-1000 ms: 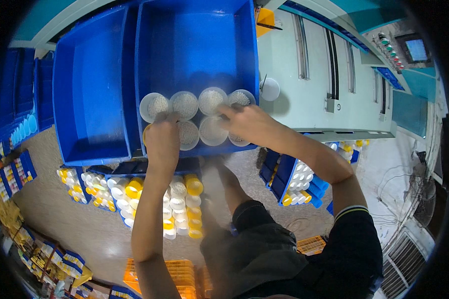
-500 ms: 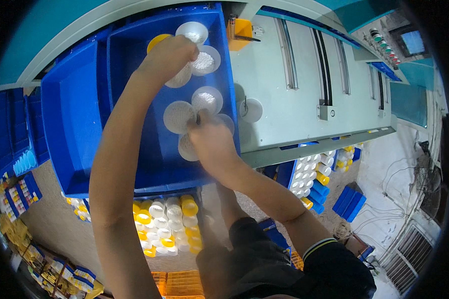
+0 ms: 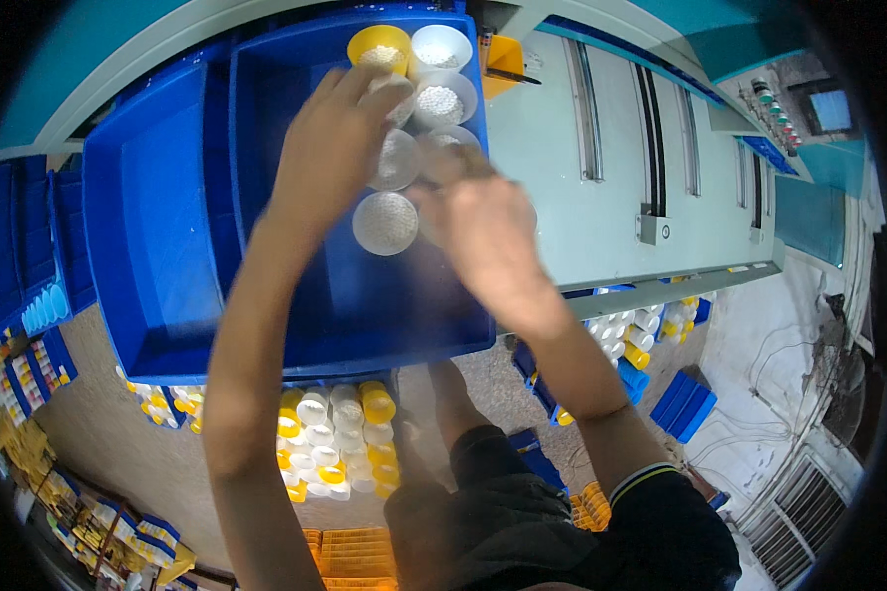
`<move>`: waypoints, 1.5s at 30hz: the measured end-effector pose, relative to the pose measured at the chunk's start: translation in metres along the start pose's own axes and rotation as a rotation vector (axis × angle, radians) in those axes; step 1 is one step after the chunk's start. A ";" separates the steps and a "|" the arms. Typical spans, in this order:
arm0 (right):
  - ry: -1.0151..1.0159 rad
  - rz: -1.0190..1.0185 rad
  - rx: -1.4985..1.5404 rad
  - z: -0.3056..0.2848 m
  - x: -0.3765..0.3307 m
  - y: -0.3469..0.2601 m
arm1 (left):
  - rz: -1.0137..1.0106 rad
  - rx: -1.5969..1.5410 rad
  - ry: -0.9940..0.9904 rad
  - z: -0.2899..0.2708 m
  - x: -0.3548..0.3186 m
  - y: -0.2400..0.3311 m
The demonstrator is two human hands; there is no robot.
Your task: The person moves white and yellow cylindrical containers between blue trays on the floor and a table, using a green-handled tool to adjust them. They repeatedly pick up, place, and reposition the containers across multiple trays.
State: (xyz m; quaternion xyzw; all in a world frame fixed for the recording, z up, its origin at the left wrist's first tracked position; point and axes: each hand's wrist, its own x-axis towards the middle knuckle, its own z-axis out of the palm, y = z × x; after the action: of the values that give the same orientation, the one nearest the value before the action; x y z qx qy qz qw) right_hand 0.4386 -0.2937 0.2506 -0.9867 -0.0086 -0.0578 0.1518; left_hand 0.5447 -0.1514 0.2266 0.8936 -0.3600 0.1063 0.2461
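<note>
Several cups of small white pellets stand in two close columns in the blue tray (image 3: 266,167). At the far end are a yellow cup (image 3: 380,39) and a white cup (image 3: 442,47), with another white cup (image 3: 440,102) below. My left hand (image 3: 330,138) has its fingers closed on the rim of a translucent cup (image 3: 396,100) under the yellow one. Two more translucent cups, a middle one (image 3: 396,161) and a nearest one (image 3: 385,224), stand below it. My right hand (image 3: 488,236), smeared by motion, is over the right column and partly hides cups there; its grip is unclear.
A second blue tray (image 3: 153,207) adjoins on the left. To the right stretches a pale machine table (image 3: 611,222) with metal rails and an orange holder (image 3: 504,61). Below the tray's near edge, many yellow and white cups (image 3: 335,438) stand beside an orange crate (image 3: 355,552).
The near group of cups has moved away from me, up against the far ones. Both hands have shifted right, the right one also farther away. A small cup on the machine table is now out of sight.
</note>
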 end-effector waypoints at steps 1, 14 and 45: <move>0.105 -0.024 0.002 -0.009 0.006 0.006 | -0.058 -0.098 0.060 -0.011 -0.019 0.009; -0.112 -0.538 -0.438 0.052 0.150 0.017 | -0.130 0.235 0.040 -0.002 -0.090 0.023; 0.032 -0.467 -0.293 0.065 0.176 -0.024 | -1.744 -1.651 0.648 0.010 -0.201 0.158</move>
State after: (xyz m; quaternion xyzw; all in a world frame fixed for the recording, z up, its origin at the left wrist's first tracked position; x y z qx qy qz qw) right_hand 0.6195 -0.2512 0.2168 -0.9683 -0.2252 -0.1073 -0.0100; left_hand 0.2903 -0.1362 0.2015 0.3453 0.4715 -0.1350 0.8001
